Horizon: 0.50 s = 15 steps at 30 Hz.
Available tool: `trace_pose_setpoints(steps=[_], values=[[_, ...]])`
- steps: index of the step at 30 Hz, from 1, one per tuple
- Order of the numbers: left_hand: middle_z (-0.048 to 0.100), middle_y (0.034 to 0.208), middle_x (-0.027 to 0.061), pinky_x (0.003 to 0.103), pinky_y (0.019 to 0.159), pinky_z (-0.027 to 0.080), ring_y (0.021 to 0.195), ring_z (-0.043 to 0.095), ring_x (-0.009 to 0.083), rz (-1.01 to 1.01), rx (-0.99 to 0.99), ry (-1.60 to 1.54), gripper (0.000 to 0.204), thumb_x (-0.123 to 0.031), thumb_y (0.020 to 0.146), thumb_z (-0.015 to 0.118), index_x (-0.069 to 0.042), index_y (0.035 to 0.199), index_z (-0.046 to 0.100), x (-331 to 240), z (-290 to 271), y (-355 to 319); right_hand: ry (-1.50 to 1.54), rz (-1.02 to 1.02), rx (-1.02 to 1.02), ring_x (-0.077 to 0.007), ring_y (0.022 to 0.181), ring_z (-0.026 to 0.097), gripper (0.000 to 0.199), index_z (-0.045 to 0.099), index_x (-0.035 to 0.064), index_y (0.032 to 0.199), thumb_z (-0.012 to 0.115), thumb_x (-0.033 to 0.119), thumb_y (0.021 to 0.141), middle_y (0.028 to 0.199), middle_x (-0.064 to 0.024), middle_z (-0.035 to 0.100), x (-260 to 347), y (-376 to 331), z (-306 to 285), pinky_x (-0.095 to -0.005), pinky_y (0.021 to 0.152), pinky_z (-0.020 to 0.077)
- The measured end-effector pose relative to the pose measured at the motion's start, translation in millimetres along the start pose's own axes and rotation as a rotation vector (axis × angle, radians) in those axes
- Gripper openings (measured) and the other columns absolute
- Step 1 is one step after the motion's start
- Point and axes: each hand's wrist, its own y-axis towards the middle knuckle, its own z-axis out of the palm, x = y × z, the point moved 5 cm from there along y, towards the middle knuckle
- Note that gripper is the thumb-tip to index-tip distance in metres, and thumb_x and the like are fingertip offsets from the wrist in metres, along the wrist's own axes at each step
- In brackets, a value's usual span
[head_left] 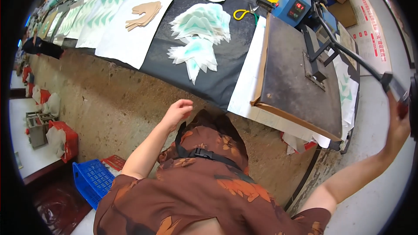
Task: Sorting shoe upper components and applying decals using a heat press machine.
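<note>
My right hand [399,119] is wrapped round the end of the long lever [355,54] of a heat press. The press's broad dark plate [300,78], with a brown edge, lies level over white paper [250,78]; whatever is under it is hidden. In front of my body, off the table's near edge, hangs my left hand [179,112], its fingers curled together and nothing seen in them. Closest to it on the table are fanned stacks of pale green-and-white cut pieces [200,24], with a smaller pile [193,56] nearer me.
A blue control box [294,4] with a lit red display stands behind the plate. Yellow-handled scissors [244,14] lie beside it. Tan cut pieces [143,14] rest on a white sheet [126,35] at left. On the floor side sit a blue basket [93,180] and a red crate [67,141].
</note>
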Motion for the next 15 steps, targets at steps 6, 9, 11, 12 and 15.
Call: trace_pose_setpoints(steps=[6,9,11,12,15], values=[[0.062,0.094,-0.0002,0.024,0.078,0.047,0.086,0.057,0.0079,0.351,0.346,-0.053,0.015,-0.006,0.09,0.063,-0.005,0.105,0.065,-120,82,-60,0.036,0.033,0.23,-0.0138,0.071,0.06,0.037,0.068,0.0104,0.109,0.071,0.001,0.072,0.083,-0.0026,0.067,45,-126,52,-0.0284,0.063,0.0462],[0.064,0.102,0.0035,0.025,0.085,0.046,0.093,0.059,0.0115,0.707,0.73,-0.066,0.015,-0.003,0.091,0.061,-0.002,0.104,0.068,-190,118,-128,0.022,-0.03,0.304,-0.0288,0.072,0.064,0.035,0.07,0.0129,0.102,0.068,0.005,0.068,0.08,-0.0121,0.067,58,-162,86,-0.0383,0.064,0.0477],[0.064,0.104,0.0093,0.029,0.085,0.047,0.094,0.06,0.0194,0.927,0.945,-0.063,0.021,-0.002,0.092,0.057,0.0,0.108,0.07,-232,139,-180,-0.004,-0.001,0.421,-0.031,0.073,0.064,0.027,0.069,0.0127,0.095,0.069,0.011,0.068,0.078,-0.0115,0.067,52,-186,114,-0.0403,0.065,0.0478],[0.065,0.089,0.0136,0.038,0.076,0.052,0.085,0.062,0.0272,0.982,0.978,-0.183,0.013,-0.01,0.088,0.061,0.0,0.086,0.069,-247,152,-195,-0.024,0.03,0.505,-0.031,0.073,0.063,0.024,0.068,0.0122,0.092,0.069,0.012,0.068,0.077,-0.0113,0.066,47,-199,128,-0.0407,0.065,0.0474],[0.064,0.084,0.0121,0.038,0.076,0.053,0.085,0.062,0.0268,1.322,1.0,-0.295,0.011,-0.009,0.089,0.061,-0.001,0.092,0.069,-265,183,-225,0.032,0.009,0.533,-0.0318,0.071,0.062,0.017,0.066,0.0116,0.083,0.071,0.015,0.067,0.074,-0.0112,0.065,56,-204,141,-0.0415,0.064,0.0461]])
